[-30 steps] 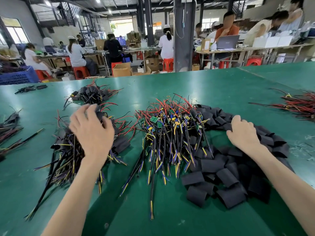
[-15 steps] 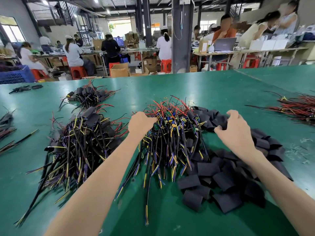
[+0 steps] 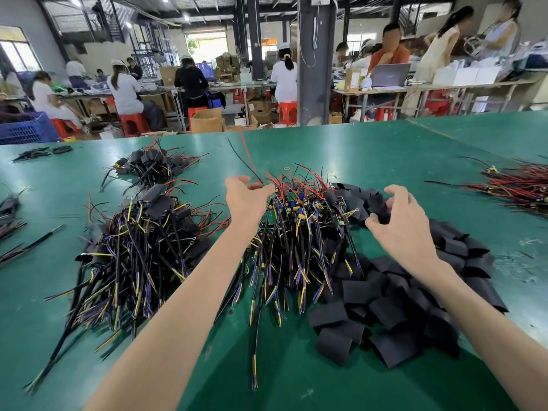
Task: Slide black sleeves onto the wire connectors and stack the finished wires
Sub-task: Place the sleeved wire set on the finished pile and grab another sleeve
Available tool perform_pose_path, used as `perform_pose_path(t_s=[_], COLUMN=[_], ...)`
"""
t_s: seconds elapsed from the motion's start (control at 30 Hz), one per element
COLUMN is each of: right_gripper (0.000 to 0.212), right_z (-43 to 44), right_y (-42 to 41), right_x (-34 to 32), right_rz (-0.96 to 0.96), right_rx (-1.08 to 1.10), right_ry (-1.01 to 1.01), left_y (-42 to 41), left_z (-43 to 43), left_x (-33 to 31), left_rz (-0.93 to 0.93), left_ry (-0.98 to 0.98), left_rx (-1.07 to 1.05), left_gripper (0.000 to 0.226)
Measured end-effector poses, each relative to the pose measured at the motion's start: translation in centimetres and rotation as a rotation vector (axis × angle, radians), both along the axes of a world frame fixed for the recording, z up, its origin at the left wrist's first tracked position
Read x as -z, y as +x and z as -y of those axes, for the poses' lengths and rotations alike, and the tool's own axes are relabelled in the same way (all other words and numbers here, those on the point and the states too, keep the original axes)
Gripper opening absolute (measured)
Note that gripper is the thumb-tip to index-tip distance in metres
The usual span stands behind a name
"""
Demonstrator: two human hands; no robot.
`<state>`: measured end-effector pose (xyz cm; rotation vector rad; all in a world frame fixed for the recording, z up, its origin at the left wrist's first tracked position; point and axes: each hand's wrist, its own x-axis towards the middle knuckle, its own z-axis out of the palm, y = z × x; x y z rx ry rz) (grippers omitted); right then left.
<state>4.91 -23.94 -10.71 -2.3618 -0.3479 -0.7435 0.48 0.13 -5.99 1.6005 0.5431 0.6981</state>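
Plainly, the step in hand is the pick-up: one wire and one sleeve, taken together. On the green table, at nine o'clock from the centre, lies the stack of finished wires, with a smaller heap beyond it at about eleven o'clock.

The left hand reaches over the top of the pile of bare wires at the centre. Its fingers are curled in and appear to grip a wire whose red and black leads stand up towards twelve o'clock. To do this well, it should probably lift only that one wire and draw it out along its length, so the tangled neighbours do not come with it.

At three o'clock of the pile, the right hand has thumb and fingertips closed on a single sleeve, while the other fingers spread loosely. The heap of black sleeves runs from there down to five o'clock. The sleeve looks flattened, so a light squeeze on its edges would likely open its mouth for the connector. Far off at two o'clock rests a red bundle, untouched.
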Motion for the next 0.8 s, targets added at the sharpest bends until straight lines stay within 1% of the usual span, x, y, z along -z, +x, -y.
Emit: perform_pose_path(t_s=[0.03,0.1,0.13,0.2,0.23,0.27,0.3,0.33,0.37,0.4,0.43,0.47,0.5,0.57,0.6,0.67,0.7,0.73,0.8], right_gripper=[0.046,0.047,0.048,0.049,0.046,0.043,0.04,0.038,0.037,0.037,0.036,0.036,0.036,0.036,0.037,0.038,0.038,0.038,0.037], right_z=[0.0,-0.1,-0.1,-0.3,-0.3,-0.4,-0.5,-0.7,-0.8,-1.0,-1.2,-1.4,-1.6,-1.9,-2.0,-2.1,-2.2,-2.3,-2.5], right_y=[0.0,-0.1,-0.1,-0.2,-0.4,-0.5,-0.6,-0.8,-1.1,-1.3,-1.6,-1.8,-2.0,-2.5,-2.6,-2.9,-3.0,-3.1,-3.2], right_x=[0.0,0.0,-0.1,-0.1,-0.2,-0.2,-0.3,-0.3,-0.3,-0.3,-0.4,-0.4,-0.4,-0.5,-0.5,-0.3,-0.2,-0.2,0.0], right_rz=[0.002,-0.007,-0.014,-0.032,-0.038,-0.04,-0.04,-0.039,-0.038,-0.036,-0.029,-0.015,0.002,0.029,0.036,0.041,0.038,0.031,0.009], right_rx=[-0.004,-0.015,-0.021,-0.029,-0.035,-0.044,-0.058,-0.076,-0.101,-0.13,-0.158,-0.186,-0.215,-0.279,-0.31,-0.361,-0.38,-0.394,-0.416], right_ry=[0.008,0.036,0.056,0.087,0.087,0.076,0.062,0.055,0.054,0.05,0.041,0.035,0.035,0.046,0.047,0.043,0.041,0.038,0.027], left_y=[-0.2,-0.6,-0.9,-1.8,-2.2,-2.7,-3.2,-3.9,-4.6,-5.2,-5.9,-6.4,-7.0,-8.0,-8.5,-9.1,-9.3,-9.3,-9.4], left_z=[0.3,0.9,1.2,1.4,1.3,1.1,0.8,0.5,0.1,-0.3,-0.7,-0.9,-1.1,-1.2,-1.3,-1.7,-2.0,-2.3,-2.5], left_x=[-0.7,-2.3,-3.2,-5.0,-5.8,-6.7,-7.5,-8.1,-8.4,-8.3,-7.9,-7.2,-6.2,-3.8,-2.7,-0.6,0.3,0.9,1.6], left_rz=[0.066,0.238,0.307,0.396,0.425,0.438,0.436,0.426,0.407,0.365,0.295,0.202,0.105,-0.039,-0.054,-0.001,0.013,0.003,-0.024], left_ry=[-0.086,-0.28,-0.345,-0.372,-0.32,-0.207,-0.026,0.219,0.505,0.777,0.997,1.149,1.248,1.353,1.373,1.393,1.39,1.362,1.26], left_rx=[0.052,0.18,0.216,0.23,0.233,0.231,0.219,0.199,0.17,0.147,0.126,0.109,0.094,0.083,0.088,0.1,0.092,0.091,0.099], left_gripper=[0.039,0.019,0.011,0.006,0.008,0.011,0.014,0.019,0.022,0.025,0.027,0.027,0.028,0.032,0.033,0.028,0.029,0.035,0.049])
